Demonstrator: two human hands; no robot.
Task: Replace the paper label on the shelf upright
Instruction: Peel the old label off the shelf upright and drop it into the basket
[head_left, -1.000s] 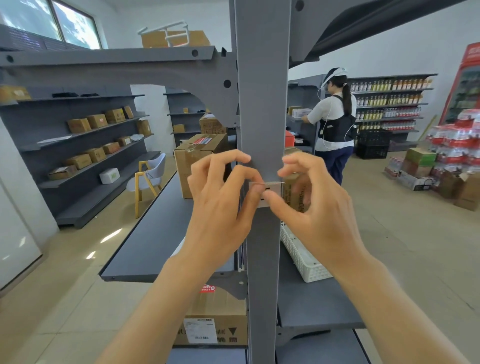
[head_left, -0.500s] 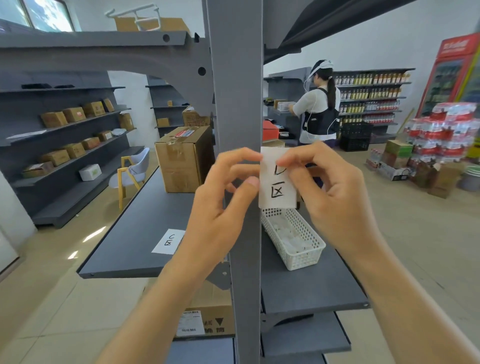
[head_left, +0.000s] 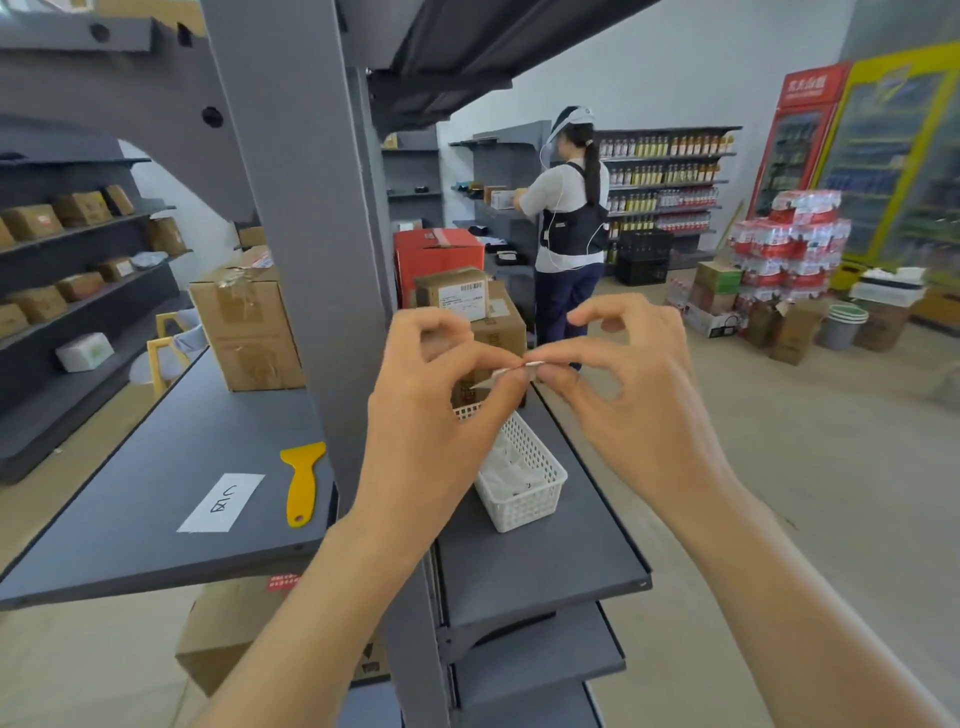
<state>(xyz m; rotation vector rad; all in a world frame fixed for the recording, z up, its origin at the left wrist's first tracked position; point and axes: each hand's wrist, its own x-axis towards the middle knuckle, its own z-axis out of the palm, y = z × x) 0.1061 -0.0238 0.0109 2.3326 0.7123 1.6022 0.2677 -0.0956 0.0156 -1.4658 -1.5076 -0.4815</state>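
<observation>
In a store aisle, right of the grey shelf upright (head_left: 311, 249), the left hand (head_left: 431, 415) and right hand (head_left: 639, 395) pinch one small paper label (head_left: 511, 371) — thin, limp, easily creased — best held by its edges.

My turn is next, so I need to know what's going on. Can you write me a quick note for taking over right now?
Left hand and right hand: both pinch one small white paper label, seen edge-on, above the white plastic mesh basket, right of the grey metal shelf upright.
A second white handwritten paper label lies flat on the left grey shelf board, beside the yellow plastic scraper.
Done: the visible upright face is bare.
Left: put a label on the upright.
</observation>
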